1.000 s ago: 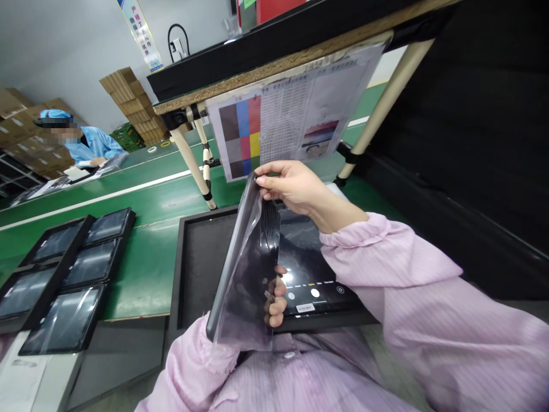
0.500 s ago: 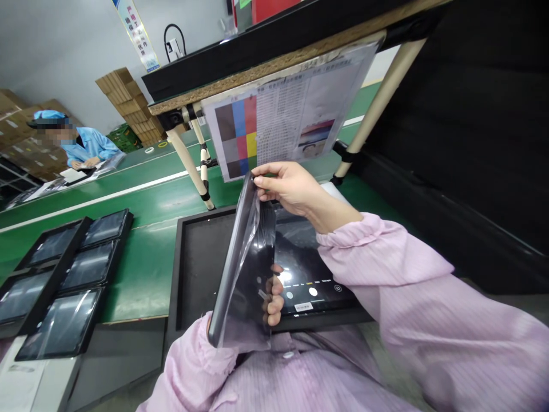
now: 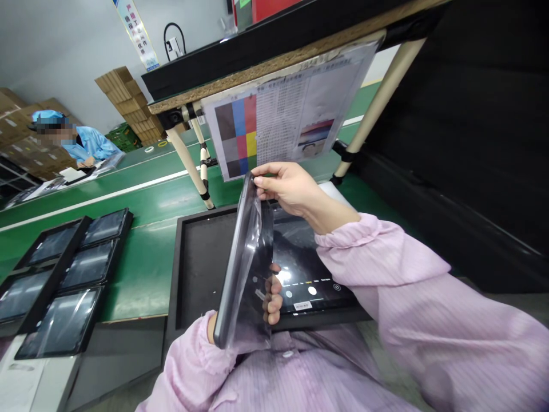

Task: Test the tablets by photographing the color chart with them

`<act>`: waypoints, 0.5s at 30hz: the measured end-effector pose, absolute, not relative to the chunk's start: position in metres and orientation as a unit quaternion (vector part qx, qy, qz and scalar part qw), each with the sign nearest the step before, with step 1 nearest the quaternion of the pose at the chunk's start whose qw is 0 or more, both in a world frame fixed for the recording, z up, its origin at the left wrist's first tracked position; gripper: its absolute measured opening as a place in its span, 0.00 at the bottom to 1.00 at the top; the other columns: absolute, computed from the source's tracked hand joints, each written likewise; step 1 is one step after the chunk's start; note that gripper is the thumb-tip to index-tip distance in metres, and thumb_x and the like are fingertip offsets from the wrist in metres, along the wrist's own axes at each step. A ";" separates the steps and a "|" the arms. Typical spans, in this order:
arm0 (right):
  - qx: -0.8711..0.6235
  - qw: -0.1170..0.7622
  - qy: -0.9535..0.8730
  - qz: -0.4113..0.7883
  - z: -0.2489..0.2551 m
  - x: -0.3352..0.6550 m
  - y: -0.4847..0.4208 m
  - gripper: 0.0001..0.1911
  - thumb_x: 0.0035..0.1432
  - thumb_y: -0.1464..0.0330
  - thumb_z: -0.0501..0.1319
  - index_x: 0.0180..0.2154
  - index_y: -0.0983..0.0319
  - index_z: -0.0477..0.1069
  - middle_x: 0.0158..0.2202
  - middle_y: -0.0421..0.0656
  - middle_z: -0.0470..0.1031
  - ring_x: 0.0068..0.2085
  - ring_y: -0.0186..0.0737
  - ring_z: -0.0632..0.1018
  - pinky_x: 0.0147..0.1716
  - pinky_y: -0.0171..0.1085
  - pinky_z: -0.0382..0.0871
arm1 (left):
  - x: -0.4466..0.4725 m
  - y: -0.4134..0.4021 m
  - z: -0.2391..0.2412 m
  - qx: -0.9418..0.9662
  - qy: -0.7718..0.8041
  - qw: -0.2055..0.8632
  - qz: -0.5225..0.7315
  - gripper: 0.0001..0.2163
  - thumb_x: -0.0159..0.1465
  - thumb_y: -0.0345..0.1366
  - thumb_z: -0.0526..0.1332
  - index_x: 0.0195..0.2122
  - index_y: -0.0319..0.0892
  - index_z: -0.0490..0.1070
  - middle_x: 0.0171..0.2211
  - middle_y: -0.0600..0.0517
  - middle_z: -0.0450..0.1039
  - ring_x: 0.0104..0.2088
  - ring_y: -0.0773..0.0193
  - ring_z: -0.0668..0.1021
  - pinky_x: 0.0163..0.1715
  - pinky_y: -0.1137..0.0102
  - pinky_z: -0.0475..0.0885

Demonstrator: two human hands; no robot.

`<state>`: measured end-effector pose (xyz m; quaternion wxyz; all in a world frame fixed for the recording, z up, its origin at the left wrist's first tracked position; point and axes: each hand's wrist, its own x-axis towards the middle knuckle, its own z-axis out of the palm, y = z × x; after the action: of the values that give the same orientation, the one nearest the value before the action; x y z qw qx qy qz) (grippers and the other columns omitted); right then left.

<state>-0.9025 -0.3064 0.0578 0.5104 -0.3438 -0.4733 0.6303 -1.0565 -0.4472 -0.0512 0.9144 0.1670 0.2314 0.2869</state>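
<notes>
A tablet (image 3: 232, 260) stands tilted on edge in front of me, its thin grey side facing me. Clear plastic film (image 3: 251, 274) hangs loose over its face. My left hand (image 3: 273, 300) is closed around the tablet from behind, with the fingertips curled over the edge on the right; its palm is hidden. At the top corner, my right hand (image 3: 288, 186) pinches the tablet's edge with thumb and fingers, perhaps with film between them. Behind lies another tablet (image 3: 300, 252), its screen lit with camera controls, in a black tray (image 3: 199, 257).
Several film-covered tablets (image 3: 88, 263) lie in black holders on the green bench (image 3: 146, 257) at left. A shelf (image 3: 257, 63) on pale pipe legs overhangs the bench, with a printed colour chart (image 3: 238, 134) hanging below. A co-worker (image 3: 86, 143) sits at far left.
The tablet has turned slightly more edge-on, its lower end shifting a little right. Both hands keep their hold. The co-worker's hands have moved slightly.
</notes>
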 end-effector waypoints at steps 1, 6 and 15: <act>-0.345 0.510 -0.476 0.628 0.056 -0.903 -0.306 0.14 0.48 0.76 0.74 0.37 0.67 0.74 0.22 0.37 0.72 0.22 0.28 0.74 0.24 0.29 0.75 | -1.056 -0.448 -0.050 0.168 0.232 0.913 0.291 0.14 0.64 0.46 0.58 0.44 0.43 0.74 0.30 0.50 0.72 0.23 0.61 0.75 0.21 0.66 0.69; -0.312 0.565 -0.501 0.577 0.047 -0.908 -0.311 0.21 0.47 0.70 0.73 0.43 0.63 0.70 0.29 0.35 0.71 0.24 0.27 0.74 0.24 0.29 0.75 | -1.053 -0.458 -0.039 0.157 0.238 0.895 0.342 0.20 0.64 0.51 0.58 0.48 0.40 0.73 0.31 0.51 0.69 0.23 0.65 0.72 0.20 0.69 0.67; -0.328 0.576 -0.602 0.445 0.046 -0.910 -0.324 0.08 0.56 0.65 0.66 0.36 0.62 0.72 0.32 0.41 0.73 0.32 0.34 0.77 0.33 0.34 0.78 | -1.050 -0.455 -0.045 0.185 0.253 0.874 0.371 0.15 0.59 0.46 0.64 0.43 0.43 0.72 0.28 0.53 0.69 0.20 0.65 0.72 0.16 0.71 0.67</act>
<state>-0.9099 -0.3236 0.0464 0.5764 -0.3279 -0.6019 0.4450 -1.0505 -0.4552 -0.0450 0.8741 0.1848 0.2534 0.3709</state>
